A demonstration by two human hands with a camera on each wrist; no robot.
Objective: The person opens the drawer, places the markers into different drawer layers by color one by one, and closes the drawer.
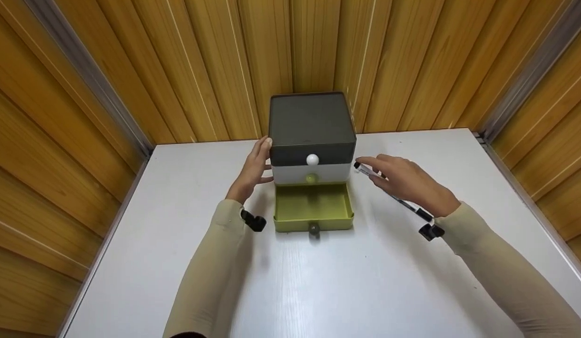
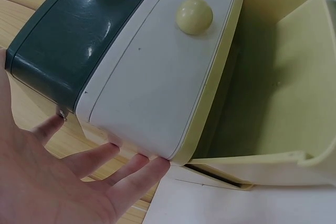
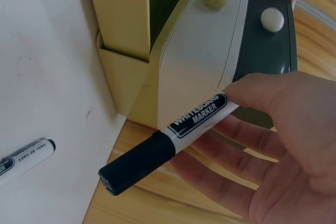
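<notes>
1. From my remote seat I see a white tabletop (image 1: 178, 263) boxed in by wood-panelled walls (image 1: 131, 61).
2. Between the two hands stands a small three-drawer organizer (image 1: 312, 136): dark grey top drawer (image 2: 68, 40) with a white knob (image 1: 312, 160), white middle drawer (image 2: 157, 82) with a pale green knob (image 2: 194, 16), and the green bottom drawer (image 1: 313, 209) pulled out toward me, nothing visible inside.
3. My left hand (image 1: 254, 170) lies with fingers straight against the organizer's left side, holding nothing; the left wrist view shows the fingertips (image 2: 152, 169) at the white drawer's lower corner.
4. My right hand (image 1: 405, 183) pinches a whiteboard marker (image 3: 173, 135) between thumb and curled fingers, just off the organizer's right side.
5. The marker's long axis runs from the wrist toward the organizer, with the black cap (image 3: 136, 163) leading.
6. The open green drawer lies to the left of the right hand and nearer me than the cap; the right hand alone carries the marker.
7. A second marker (image 3: 23, 156) lies on the table beneath the right hand, well apart from the drawer.
</notes>
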